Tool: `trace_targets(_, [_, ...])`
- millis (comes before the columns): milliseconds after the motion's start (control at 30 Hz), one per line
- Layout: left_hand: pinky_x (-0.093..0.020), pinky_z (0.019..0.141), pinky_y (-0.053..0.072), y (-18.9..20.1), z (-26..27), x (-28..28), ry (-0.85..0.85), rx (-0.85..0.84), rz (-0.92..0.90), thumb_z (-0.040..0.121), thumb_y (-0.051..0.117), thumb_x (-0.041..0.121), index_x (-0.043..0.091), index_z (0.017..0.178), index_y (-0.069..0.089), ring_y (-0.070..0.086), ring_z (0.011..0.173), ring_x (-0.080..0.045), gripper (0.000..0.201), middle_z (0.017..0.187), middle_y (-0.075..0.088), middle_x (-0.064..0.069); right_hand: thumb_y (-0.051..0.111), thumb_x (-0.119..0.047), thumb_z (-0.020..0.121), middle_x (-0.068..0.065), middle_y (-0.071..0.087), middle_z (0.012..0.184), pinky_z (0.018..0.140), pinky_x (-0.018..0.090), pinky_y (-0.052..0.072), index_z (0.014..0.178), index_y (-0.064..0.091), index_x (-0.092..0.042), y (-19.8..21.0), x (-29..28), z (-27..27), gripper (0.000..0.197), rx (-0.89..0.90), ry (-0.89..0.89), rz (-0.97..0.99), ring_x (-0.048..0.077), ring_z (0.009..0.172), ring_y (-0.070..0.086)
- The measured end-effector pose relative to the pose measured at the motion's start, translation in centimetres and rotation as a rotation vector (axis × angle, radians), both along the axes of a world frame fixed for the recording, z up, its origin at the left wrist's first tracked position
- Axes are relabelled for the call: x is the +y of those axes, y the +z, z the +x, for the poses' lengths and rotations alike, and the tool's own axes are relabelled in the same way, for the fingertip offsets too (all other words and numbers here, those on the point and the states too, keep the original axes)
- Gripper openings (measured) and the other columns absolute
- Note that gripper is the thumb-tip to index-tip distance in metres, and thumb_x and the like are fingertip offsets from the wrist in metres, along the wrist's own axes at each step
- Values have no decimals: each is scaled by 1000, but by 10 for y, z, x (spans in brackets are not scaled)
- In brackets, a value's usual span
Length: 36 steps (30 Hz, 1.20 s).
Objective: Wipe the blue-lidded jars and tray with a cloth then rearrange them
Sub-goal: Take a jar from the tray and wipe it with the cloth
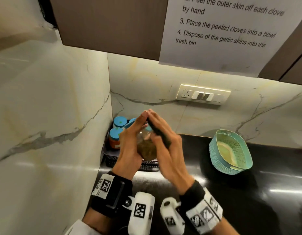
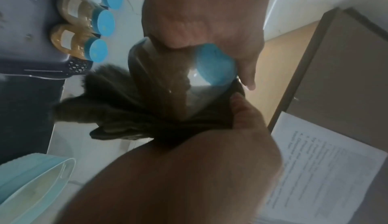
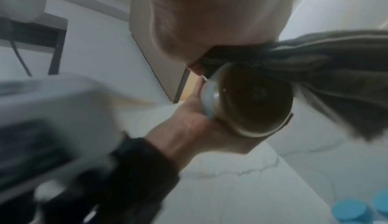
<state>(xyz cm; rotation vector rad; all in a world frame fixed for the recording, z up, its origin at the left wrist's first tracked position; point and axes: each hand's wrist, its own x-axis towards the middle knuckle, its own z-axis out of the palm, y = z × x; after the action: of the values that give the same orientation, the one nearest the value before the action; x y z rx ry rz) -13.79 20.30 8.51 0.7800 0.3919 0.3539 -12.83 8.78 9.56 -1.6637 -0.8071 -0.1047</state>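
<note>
Five blue-lidded jars (image 2: pixel 182 84), one tray (image 1: pixel 111 152), one cloth (image 2: pixel 117 111), one basket (image 1: pixel 231 153)

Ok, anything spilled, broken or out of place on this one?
Nothing stands out. The left hand holds a blue-lidded jar tilted above the tray while the right hand presses the dark cloth against it. The other jars stand upright in the tray, lids on.
</note>
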Motion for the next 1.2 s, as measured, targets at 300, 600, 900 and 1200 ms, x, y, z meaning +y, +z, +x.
trace_targets(300, [-63, 105, 54, 5, -7, -5, 33, 2, -13, 57, 99, 60, 1, 130, 68, 70, 119, -45, 98, 129, 71, -26, 83, -12, 82, -1, 47, 162, 120, 49, 43, 158, 43, -16, -14, -7, 19, 86, -76, 95, -85, 18, 151, 44])
trace_targets(600, [-42, 89, 62, 34, -5, 0, -201, -68, 199, 38, 99, 62, 12, 103, 80, 76, 100, -31, 84, 105, 80, -13, 93, -14, 63, 11, 71, 133, 110, 56, 52, 144, 59, -16, 24, -36, 44, 88, 492, 313, 164, 34, 127, 66])
trace_targets(900, [-52, 93, 59, 16, -4, -2, -196, -133, -17, 41, 103, 57, 13, 104, 80, 72, 112, -40, 81, 111, 76, -16, 88, -12, 83, 6, 57, 153, 120, 52, 43, 145, 58, -6, 2, -20, 10, 69, -188, 36, 91, 25, 149, 47])
trace_targets(1200, [-63, 110, 49, 11, -8, -4, -102, -68, 65, 43, 101, 63, 13, 110, 78, 70, 115, -41, 87, 116, 74, -19, 90, -11, 79, 6, 52, 158, 120, 51, 43, 151, 51, -8, 2, -20, 1, 83, -157, 11, 23, 23, 151, 45])
